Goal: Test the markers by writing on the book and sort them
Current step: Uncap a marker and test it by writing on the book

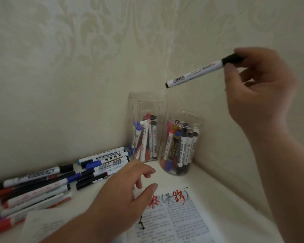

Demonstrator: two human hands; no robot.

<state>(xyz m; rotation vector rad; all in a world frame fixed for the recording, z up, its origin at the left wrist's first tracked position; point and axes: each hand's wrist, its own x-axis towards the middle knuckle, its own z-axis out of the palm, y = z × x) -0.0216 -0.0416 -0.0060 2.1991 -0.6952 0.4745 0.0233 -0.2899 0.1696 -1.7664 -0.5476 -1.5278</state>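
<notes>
Markers (42,180) on white tabletop (214,193), wallpapered corner (168,41)

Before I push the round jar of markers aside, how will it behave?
The jar looks packed with markers, so it probably slides upright rather than tips. Its clear plastic wall looks smooth, likely slippery to grip. The taller, narrower box beside it seems more apt to topple if bumped.

black-capped marker (198,71): white barrel, capped, in the air, tilted. Cap end pinched in the right hand (258,88), tail end pointing down-left above the containers. loose markers (47,181): black, blue and red caps, lying flat in a pile at left. clear box (148,130) and round clear jar (182,142): side by side in the corner, markers standing inside. book (174,216): open, printed text, red and black scribbles on the page.
</notes>
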